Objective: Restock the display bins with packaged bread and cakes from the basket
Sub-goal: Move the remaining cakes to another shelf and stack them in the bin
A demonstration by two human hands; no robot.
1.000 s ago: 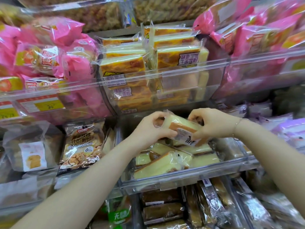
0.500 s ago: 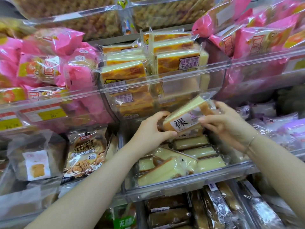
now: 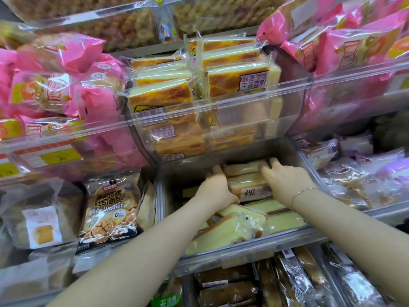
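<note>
Both my hands reach deep into the middle clear display bin (image 3: 225, 255). A wrapped pale yellow cake slice (image 3: 250, 185) with a white label lies between them, on top of other slices at the back of the bin. My left hand (image 3: 215, 187) grips its left end with the fingers curled round it. My right hand (image 3: 285, 178) holds the right end, fingertips over a further slice (image 3: 243, 168) behind. More wrapped cake slices (image 3: 223, 233) lie at the bin's front. The basket is out of view.
Above hangs a clear bin (image 3: 221, 120) stacked with orange-topped cake packs, close over my hands. Pink bread bags (image 3: 66, 89) fill the upper left and right bins. A Rye Walnuts bag (image 3: 110, 207) stands at left; wrapped pastries (image 3: 358, 180) at right; dark loaves (image 3: 225, 284) below.
The cake slice was held up in front of the bin; both hands have since pushed it down and back into the bin, onto the rear stack.
</note>
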